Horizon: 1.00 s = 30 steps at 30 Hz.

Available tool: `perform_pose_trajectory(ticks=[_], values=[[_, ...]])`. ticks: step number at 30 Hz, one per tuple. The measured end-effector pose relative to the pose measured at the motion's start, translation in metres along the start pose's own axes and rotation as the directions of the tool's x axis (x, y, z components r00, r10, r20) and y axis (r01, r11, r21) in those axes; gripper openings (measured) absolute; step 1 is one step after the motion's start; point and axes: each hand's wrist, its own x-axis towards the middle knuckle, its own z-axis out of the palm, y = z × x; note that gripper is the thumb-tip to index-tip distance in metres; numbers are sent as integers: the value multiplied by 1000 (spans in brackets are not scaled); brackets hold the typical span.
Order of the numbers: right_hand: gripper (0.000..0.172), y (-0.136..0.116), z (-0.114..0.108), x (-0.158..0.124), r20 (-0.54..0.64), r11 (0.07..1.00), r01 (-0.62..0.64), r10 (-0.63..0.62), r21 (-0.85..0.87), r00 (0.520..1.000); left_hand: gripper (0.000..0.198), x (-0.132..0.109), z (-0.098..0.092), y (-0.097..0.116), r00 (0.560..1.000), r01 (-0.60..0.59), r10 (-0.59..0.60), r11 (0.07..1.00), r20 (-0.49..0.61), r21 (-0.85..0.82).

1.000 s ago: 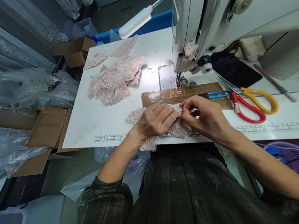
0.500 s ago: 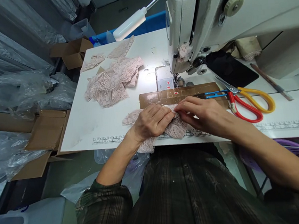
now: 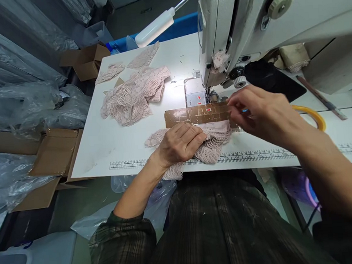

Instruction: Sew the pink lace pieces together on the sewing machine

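From one head-worn camera we look forward and down, at near range, over the left hand (image 3: 180,143), the right hand (image 3: 265,112) and the white table (image 3: 94,135).

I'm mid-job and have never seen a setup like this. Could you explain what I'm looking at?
There's no robot here: these are a person's own bare hands, seen by a camera worn on their head, looking forward and down. The big pale machine is a sewing machine, with a lamp beside it. On the white table lie a pile of lace, a brown strip and printed ruler marks. The left hand holds the pink cloth near the front edge. The right hand is just right of that cloth, fingers bent; I can't tell whether it holds anything.
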Motion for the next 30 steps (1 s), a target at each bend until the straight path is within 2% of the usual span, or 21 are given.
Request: perform_pose_trajectory(ticks=[2, 3, 4, 5, 7, 8, 10, 12, 14, 17, 19, 21, 23, 24, 25, 27, 30], values=[[11, -8, -11, -6, 75, 980, -14, -1, 196, 997, 5, -1, 0, 0, 1000, 15, -15, 1000, 4, -2], [11, -14, -13, -10, 182, 942, -2, -63, 335, 981, 5, -1, 0, 0, 1000, 22, -22, 1000, 9, -8], [16, -19, -12, -13, 225, 912, 24, -126, 409, 966, 4, -1, 0, 0, 999, 31, -31, 999, 8, -17], [28, -23, -8, -16, 230, 904, 50, -161, 424, 960, 4, -1, 1, 0, 999, 41, -40, 999, 6, -32], [57, -26, 7, -18, 146, 941, 101, -155, 323, 977, 7, -1, 3, 2, 997, 77, -78, 994, -9, -75], [64, -25, 17, -18, 118, 960, 102, -137, 260, 983, 7, -1, 4, 3, 994, 105, -107, 990, -12, -97], [53, -20, 35, -15, 105, 975, 103, -125, 197, 987, 7, -1, 4, 5, 983, 186, -186, 972, 11, -144], [39, -14, 45, -10, 124, 963, 82, -117, 258, 985, 12, -1, 1, 3, 958, 285, -278, 941, 66, -181], [31, -12, 44, -4, 160, 926, -28, -36, 376, 986, 28, -4, -8, -2, 909, 412, -381, 884, 172, -223], [23, -14, 37, 7, 256, 804, -300, 190, 514, 948, 46, -12, -34, -17, 782, 596, -465, 754, 414, -278], [22, -17, 37, 15, 359, 662, -465, 301, 588, 883, 47, -23, -53, -28, 707, 661, -461, 700, 536, -269], [22, -19, 42, 25, 473, 494, -591, 353, 638, 807, 45, -35, -71, -38, 628, 737, -449, 605, 635, -300], [21, -20, 52, 36, 574, 368, -679, 364, 635, 734, 45, -49, -86, -45, 588, 796, -451, 474, 672, -378], [20, -21, 58, 43, 607, 336, -710, 369, 619, 704, 45, -55, -92, -48, 578, 812, -467, 411, 670, -414], [19, -21, 65, 49, 630, 325, -731, 372, 600, 682, 44, -61, -99, -51, 566, 824, -494, 358, 660, -439], [17, -24, 80, 63, 635, 362, -736, 372, 573, 677, 43, -72, -110, -56, 516, 854, -560, 281, 648, -437], [22, -30, 102, 82, 569, 507, -660, 348, 554, 745, 44, -87, -125, -68, 381, 923, -655, 232, 652, -307]])
